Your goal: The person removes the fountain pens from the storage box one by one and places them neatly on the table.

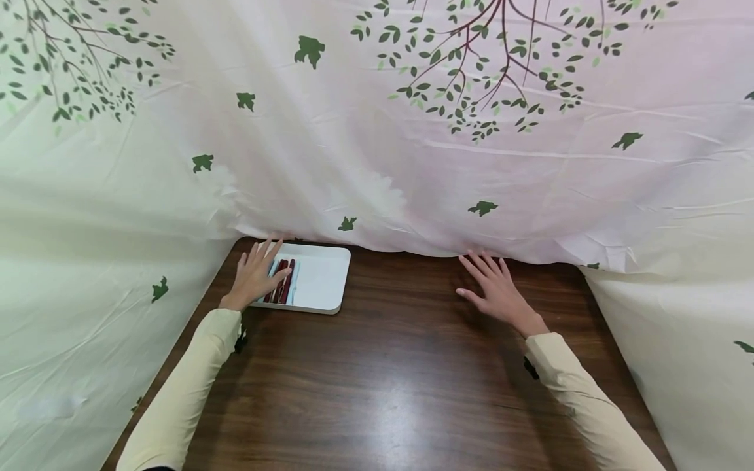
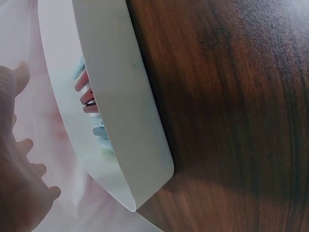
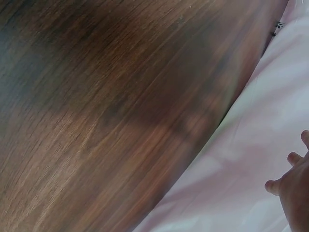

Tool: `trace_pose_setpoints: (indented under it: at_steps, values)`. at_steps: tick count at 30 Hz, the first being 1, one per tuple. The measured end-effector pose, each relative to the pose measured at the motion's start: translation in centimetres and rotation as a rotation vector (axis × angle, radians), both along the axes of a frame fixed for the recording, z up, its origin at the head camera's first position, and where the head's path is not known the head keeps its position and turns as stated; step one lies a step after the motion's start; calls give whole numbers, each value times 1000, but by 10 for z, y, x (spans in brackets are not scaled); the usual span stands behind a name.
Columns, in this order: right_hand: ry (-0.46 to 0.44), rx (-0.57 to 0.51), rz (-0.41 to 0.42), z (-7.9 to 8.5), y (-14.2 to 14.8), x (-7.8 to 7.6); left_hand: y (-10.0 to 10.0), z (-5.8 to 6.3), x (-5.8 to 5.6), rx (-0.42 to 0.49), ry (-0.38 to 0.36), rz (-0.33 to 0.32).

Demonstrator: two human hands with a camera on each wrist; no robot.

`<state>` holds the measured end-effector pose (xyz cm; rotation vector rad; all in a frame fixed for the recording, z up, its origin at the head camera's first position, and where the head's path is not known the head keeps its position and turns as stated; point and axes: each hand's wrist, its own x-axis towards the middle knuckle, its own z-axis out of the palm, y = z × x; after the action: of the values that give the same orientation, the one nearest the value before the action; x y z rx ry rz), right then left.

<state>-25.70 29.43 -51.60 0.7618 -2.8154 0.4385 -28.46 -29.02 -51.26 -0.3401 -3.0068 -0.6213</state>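
A shallow white tray (image 1: pixel 321 278) lies at the back left of the table. Several slim dark red and light blue sticks (image 1: pixel 287 288) lie side by side in its left part; their exact kind is not clear. My left hand (image 1: pixel 256 275) is spread over the tray's left end, partly hiding the sticks, and holds nothing. In the left wrist view the fingers (image 2: pixel 25 145) show beside the tray wall (image 2: pixel 120 96). Far to the right, my right hand (image 1: pixel 495 291) is spread above the table near its back edge, with nothing in it.
The brown wood-grain table (image 1: pixel 377 366) has a bright glare spot near the front. A pale curtain (image 1: pixel 412 196) printed with leaves and birds hangs along the back edge, and similar cloth (image 1: pixel 76 275) closes off the left and right sides.
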Motion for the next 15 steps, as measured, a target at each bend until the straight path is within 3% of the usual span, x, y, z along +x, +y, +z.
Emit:
trace_pose_setpoints:
  at_steps: [15]
  values:
    - [14,17,31,-1,-12,-5,-8,-7,1,-30,14,37]
